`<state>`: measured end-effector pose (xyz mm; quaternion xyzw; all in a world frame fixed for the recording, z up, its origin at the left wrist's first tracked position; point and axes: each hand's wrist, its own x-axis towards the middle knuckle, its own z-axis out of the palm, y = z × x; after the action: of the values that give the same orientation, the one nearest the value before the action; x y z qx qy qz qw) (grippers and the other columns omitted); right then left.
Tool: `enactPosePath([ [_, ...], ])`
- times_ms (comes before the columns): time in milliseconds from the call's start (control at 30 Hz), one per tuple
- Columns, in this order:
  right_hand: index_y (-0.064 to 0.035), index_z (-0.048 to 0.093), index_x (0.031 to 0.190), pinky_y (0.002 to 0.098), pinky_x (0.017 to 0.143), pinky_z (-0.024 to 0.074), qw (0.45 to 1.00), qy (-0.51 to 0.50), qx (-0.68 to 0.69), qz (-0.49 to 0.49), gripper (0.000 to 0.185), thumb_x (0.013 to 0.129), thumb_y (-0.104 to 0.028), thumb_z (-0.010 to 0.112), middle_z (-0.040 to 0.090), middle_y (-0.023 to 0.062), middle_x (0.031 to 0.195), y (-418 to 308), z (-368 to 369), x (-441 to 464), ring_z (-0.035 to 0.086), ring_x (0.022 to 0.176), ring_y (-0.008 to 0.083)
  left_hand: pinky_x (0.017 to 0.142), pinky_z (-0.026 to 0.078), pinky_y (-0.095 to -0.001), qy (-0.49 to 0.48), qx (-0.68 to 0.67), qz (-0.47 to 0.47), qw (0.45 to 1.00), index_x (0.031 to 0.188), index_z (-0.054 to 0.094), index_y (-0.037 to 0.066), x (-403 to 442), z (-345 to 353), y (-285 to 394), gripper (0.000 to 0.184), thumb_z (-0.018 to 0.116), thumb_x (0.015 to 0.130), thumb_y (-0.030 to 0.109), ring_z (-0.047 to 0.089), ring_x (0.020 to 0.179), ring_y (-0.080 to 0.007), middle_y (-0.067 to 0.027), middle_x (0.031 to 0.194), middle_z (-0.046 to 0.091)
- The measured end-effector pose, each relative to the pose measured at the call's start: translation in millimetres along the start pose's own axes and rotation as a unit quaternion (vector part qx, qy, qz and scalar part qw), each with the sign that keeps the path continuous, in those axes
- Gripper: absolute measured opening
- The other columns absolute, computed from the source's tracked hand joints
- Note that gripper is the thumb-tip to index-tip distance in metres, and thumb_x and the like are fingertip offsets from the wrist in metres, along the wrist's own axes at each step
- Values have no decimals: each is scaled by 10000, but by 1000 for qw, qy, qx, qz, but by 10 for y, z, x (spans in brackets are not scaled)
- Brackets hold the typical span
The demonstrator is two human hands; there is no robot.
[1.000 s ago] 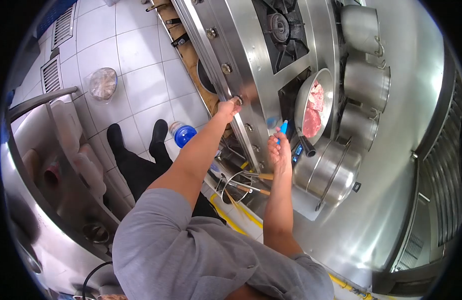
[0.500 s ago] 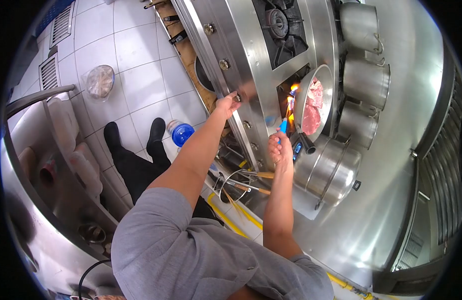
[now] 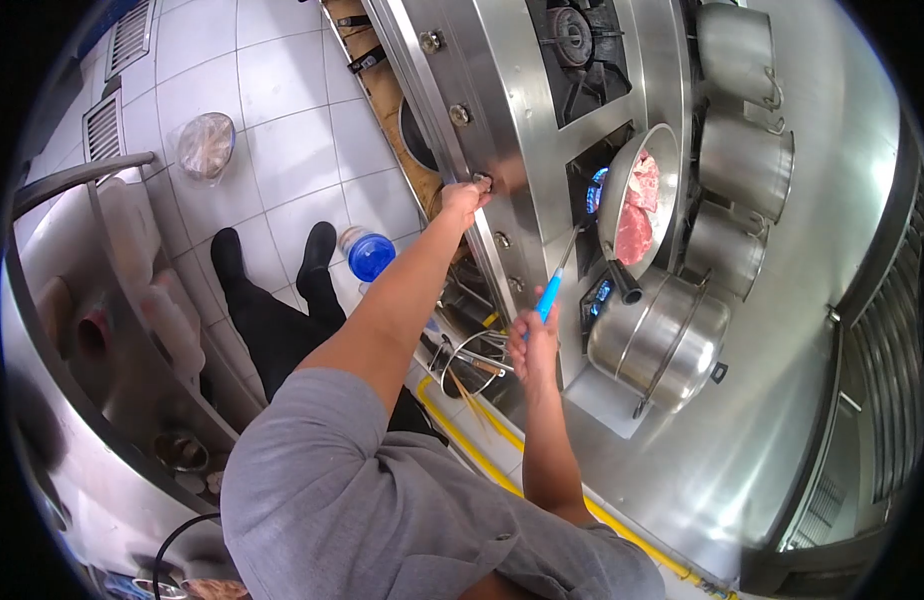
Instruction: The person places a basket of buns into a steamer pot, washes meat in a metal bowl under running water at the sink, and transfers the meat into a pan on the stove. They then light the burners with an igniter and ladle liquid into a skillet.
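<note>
My left hand (image 3: 466,200) is closed with its fingers pinching a control knob (image 3: 483,184) on the stove front. In my right hand (image 3: 534,345) is a blue long-necked lighter (image 3: 549,298), its thin metal tip pointing toward the burner by the pan. A frying pan (image 3: 664,190) with pieces of raw red meat (image 3: 637,215) sits tilted in view on the stove, its black handle (image 3: 625,284) pointing toward me. Blue flame (image 3: 596,190) burns at the near side, under the pan.
A large steel pot (image 3: 662,340) stands beside the pan, with blue flame near it. Several tall pots (image 3: 747,165) line the back. Another burner (image 3: 574,45) lies further left. A utensil container (image 3: 465,368) is near my body; a blue-lidded tub (image 3: 370,258) and a plastic bag (image 3: 206,147) lie on the floor.
The lighter in my right hand has drawn back from the burner toward me. Tall orange flames by the pan have given way to a low blue flame. My left hand stays at the knob.
</note>
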<state>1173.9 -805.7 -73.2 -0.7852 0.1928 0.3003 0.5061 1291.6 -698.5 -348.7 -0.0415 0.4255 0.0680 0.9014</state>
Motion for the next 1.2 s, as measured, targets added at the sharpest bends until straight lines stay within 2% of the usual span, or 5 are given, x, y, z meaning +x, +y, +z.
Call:
enactPosePath([
  [467, -222, 304, 1328, 180, 307, 277, 998, -29, -53, -18, 476, 902, -50, 430, 392, 27, 687, 208, 20, -320, 323, 392, 60, 638, 560, -281, 27, 48, 35, 998, 804, 640, -73, -14, 6, -29, 201, 772, 749, 68, 633, 738, -193, -112, 876, 635],
  [533, -223, 304, 1327, 180, 307, 276, 998, -25, -54, -17, 476, 902, -49, 431, 391, 28, 687, 219, 10, -325, 321, 391, 60, 712, 553, -256, 13, 67, 26, 997, 945, 618, -99, 8, 0, -30, 267, 737, 791, 84, 633, 813, -199, -134, 965, 639],
  [867, -226, 294, 1336, 181, 311, 270, 997, -20, -69, -19, 488, 902, -49, 429, 390, 27, 689, 322, -47, -374, 320, 390, 60, 669, 557, -247, 16, 80, 21, 996, 918, 628, -98, -116, 50, 70, 271, 748, 781, 103, 632, 779, -202, -138, 929, 638],
  [1033, -224, 289, 1341, 182, 313, 270, 997, -19, -75, -18, 497, 897, -44, 422, 389, 25, 686, 319, -42, -388, 319, 387, 61, 630, 559, -293, 22, 74, 38, 996, 807, 657, -87, -50, 22, 46, 236, 782, 739, 101, 645, 716, -202, -127, 886, 660],
  [1200, -214, 286, 1341, 184, 313, 262, 995, -14, -99, -16, 515, 874, -35, 411, 395, 21, 664, 302, 12, -442, 317, 389, 59, 638, 560, -299, 46, 101, 41, 993, 831, 645, -93, -52, 58, 43, 238, 784, 726, 68, 638, 718, -201, -121, 883, 649],
])
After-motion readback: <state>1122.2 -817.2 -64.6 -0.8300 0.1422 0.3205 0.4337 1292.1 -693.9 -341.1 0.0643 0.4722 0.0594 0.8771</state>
